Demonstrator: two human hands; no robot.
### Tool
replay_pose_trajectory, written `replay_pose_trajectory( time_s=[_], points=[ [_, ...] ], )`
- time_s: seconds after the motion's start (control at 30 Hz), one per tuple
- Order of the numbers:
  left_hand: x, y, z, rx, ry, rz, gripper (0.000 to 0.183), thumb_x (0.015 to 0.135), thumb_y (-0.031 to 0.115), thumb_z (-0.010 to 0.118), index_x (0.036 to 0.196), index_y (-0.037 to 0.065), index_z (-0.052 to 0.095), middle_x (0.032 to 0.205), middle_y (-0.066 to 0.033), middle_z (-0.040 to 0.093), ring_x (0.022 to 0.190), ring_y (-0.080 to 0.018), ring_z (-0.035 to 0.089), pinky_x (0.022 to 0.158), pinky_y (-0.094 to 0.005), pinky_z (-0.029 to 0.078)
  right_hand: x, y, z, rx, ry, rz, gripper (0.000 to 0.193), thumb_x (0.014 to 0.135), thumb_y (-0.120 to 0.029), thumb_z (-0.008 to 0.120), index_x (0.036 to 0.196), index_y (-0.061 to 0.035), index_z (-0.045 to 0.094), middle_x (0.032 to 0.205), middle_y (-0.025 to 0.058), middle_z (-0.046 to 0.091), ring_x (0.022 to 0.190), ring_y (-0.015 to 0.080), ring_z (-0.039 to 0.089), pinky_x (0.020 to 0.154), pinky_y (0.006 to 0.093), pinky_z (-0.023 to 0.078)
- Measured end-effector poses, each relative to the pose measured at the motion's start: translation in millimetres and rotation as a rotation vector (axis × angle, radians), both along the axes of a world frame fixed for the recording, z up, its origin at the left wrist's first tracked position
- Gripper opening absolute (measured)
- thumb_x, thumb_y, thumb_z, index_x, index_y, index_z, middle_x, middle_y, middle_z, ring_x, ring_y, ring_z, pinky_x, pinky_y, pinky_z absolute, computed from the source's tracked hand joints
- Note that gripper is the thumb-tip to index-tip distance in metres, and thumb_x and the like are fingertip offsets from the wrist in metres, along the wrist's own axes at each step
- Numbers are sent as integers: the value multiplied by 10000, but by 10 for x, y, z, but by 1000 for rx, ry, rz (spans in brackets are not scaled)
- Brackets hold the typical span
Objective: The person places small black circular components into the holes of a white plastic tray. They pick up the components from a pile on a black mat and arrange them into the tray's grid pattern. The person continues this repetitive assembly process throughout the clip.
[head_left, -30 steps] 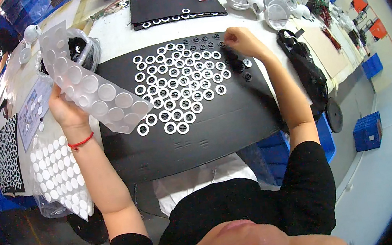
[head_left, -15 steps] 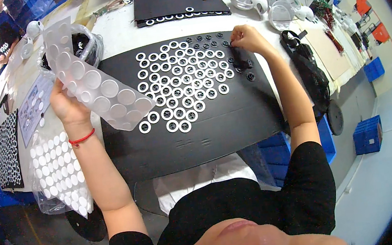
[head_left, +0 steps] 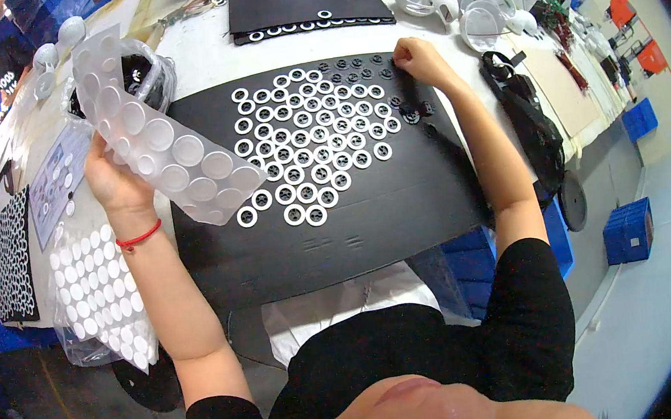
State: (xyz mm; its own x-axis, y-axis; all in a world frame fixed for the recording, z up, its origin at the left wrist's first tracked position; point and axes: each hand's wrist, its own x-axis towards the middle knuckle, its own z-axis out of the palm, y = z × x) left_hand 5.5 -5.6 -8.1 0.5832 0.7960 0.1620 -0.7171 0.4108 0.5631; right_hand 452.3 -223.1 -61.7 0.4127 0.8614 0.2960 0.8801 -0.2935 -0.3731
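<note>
The black board [head_left: 401, 202] spans mid-frame, open along its lower edge. Over its left side, the disc sheet [head_left: 164, 139] slants upper left to centre, gripped in the left hand [head_left: 119, 180]. Upper right, the right hand [head_left: 420, 62] curls its fingers inward; around what, I can't tell.

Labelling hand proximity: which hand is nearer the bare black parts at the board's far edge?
Right. The right hand is just right of the bare black parts; the left hand is well off to their left, beyond the white-ringed parts, gripping the translucent sheet.
</note>
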Motion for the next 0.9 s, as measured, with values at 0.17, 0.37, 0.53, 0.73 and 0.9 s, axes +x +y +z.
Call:
replay_pose_trajectory(
  time_s=[0.17, 0.37, 0.53, 0.73, 0.9],
  points=[
    [17, -23, 28, -29, 65, 87, 299, 875, 181, 389, 1082, 8, 519, 1006, -130, 594, 928, -264, 574, 827, -393, 458, -48, 20, 31, 78, 67, -43, 123, 686, -102, 616, 768, -12, 603, 787, 167, 622, 776, 296, 606, 689, 353, 468],
    [-44, 4, -32, 44, -28, -61, 305, 879, 182, 375, 1082, 3, 517, 997, -132, 595, 919, -261, 577, 822, -386, 463, -409, -284, 359, -198, 239, 76, 227, 697, -218, 688, 812, -34, 621, 744, 91, 620, 711, 200, 580, 661, 306, 453],
    [-19, -8, -15, 38, -6, -46, 314, 884, 189, 359, 1084, 5, 516, 1013, -135, 593, 924, -264, 576, 824, -390, 463, -582, -333, 349, -296, 319, 123, 283, 665, -231, 723, 834, -28, 621, 735, 68, 594, 689, 164, 552, 626, 285, 442],
    [-49, 65, -48, -15, 19, -13, 320, 885, 193, 356, 1097, 12, 513, 1036, -143, 588, 945, -276, 569, 838, -409, 455, -377, -264, 306, -264, 306, 13, 221, 689, -157, 700, 841, -19, 618, 673, 29, 554, 619, 129, 509, 570, 278, 418],
    [-56, 96, -73, -3, -47, -85, 320, 885, 194, 358, 1100, 12, 510, 1039, -143, 585, 951, -275, 566, 843, -411, 453, -169, -185, 297, -340, 296, -98, 200, 701, -144, 688, 835, -13, 618, 641, 37, 552, 548, 123, 512, 482, 265, 400]
  ],
)
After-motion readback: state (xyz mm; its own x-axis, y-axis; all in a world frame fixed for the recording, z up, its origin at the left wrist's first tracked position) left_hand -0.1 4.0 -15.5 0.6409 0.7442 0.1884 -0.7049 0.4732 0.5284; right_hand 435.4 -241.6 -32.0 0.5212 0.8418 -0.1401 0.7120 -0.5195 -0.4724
